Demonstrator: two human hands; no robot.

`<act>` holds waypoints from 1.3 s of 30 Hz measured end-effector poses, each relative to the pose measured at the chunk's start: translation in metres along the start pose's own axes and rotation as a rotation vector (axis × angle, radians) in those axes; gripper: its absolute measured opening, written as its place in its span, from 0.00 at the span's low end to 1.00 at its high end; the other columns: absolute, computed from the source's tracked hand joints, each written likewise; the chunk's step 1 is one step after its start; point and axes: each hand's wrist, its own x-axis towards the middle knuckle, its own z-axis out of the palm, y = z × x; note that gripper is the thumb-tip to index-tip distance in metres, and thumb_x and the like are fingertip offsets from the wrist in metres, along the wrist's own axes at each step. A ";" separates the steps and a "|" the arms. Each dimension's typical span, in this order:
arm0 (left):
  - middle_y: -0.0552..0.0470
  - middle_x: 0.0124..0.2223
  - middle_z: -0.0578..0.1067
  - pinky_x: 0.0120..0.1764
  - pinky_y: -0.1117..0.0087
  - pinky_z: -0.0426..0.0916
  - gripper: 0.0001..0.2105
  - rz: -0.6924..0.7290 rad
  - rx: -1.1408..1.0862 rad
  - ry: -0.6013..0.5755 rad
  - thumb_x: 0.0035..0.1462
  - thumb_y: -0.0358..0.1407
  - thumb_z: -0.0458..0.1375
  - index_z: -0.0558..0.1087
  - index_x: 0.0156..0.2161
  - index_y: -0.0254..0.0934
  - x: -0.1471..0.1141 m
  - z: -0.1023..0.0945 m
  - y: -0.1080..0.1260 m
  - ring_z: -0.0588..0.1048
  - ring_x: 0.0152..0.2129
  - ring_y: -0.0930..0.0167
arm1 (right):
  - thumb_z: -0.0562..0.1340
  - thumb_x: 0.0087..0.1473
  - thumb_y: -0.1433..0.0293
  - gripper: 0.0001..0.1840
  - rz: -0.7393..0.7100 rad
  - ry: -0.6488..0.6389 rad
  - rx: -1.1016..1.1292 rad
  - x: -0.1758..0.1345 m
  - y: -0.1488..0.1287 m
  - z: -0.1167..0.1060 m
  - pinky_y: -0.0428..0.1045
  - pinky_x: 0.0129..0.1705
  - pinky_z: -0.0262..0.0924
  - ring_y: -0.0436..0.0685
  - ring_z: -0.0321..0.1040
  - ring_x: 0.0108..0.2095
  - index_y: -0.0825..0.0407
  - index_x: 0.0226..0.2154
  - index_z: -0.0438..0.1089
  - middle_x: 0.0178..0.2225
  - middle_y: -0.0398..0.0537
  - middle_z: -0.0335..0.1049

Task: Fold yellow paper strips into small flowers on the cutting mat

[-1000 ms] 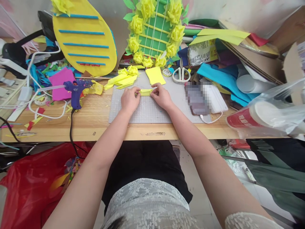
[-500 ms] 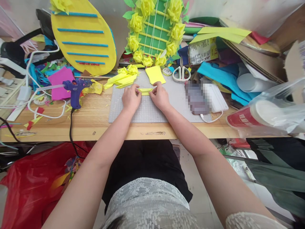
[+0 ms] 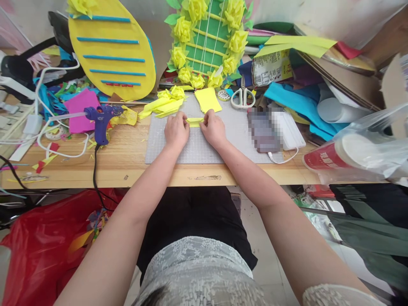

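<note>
A folded strip of yellow paper lies between my hands over the grey cutting mat. My left hand pinches its left end, and my right hand pinches the right end; the fingertips partly hide both ends. Just behind, a stack of yellow paper squares rests on the mat. Folded yellow paper pieces and a few paper roses are heaped behind my left hand. White-handled scissors and a roll of tape lie beyond my right hand.
A blue glue gun with its cord stands at the left. A yellow oval panel and a green panel with yellow roses lean at the back. At right are a phone, a white power bank and a bagged cup.
Both hands keep their pinch on the yellow paper strip. My left hand has shifted very slightly to the right; the other things are unmoved.
</note>
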 end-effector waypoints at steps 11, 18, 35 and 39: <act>0.45 0.39 0.76 0.48 0.59 0.64 0.11 0.093 0.096 -0.052 0.59 0.29 0.49 0.74 0.37 0.40 -0.002 -0.002 0.004 0.69 0.45 0.60 | 0.54 0.55 0.70 0.04 -0.042 0.027 -0.065 0.001 0.002 0.003 0.55 0.44 0.60 0.58 0.63 0.36 0.50 0.35 0.63 0.31 0.50 0.68; 0.44 0.41 0.76 0.48 0.56 0.62 0.12 0.123 0.104 -0.047 0.57 0.29 0.50 0.76 0.35 0.41 -0.002 0.001 0.001 0.68 0.48 0.57 | 0.53 0.57 0.72 0.06 -0.003 -0.034 -0.155 -0.001 -0.008 -0.002 0.57 0.46 0.58 0.62 0.65 0.39 0.53 0.37 0.63 0.35 0.56 0.69; 0.44 0.40 0.74 0.52 0.53 0.59 0.05 0.072 0.096 -0.014 0.54 0.35 0.58 0.76 0.32 0.41 0.001 -0.001 0.003 0.66 0.48 0.56 | 0.50 0.54 0.75 0.10 -0.049 0.005 -0.164 -0.006 -0.010 -0.003 0.60 0.46 0.60 0.65 0.63 0.43 0.53 0.38 0.62 0.40 0.60 0.67; 0.45 0.39 0.74 0.52 0.53 0.60 0.07 0.047 0.057 -0.037 0.54 0.31 0.56 0.78 0.32 0.42 0.000 -0.005 -0.001 0.66 0.48 0.57 | 0.48 0.55 0.76 0.11 -0.062 0.006 -0.133 -0.006 -0.003 -0.004 0.58 0.44 0.61 0.63 0.62 0.41 0.53 0.38 0.62 0.40 0.59 0.65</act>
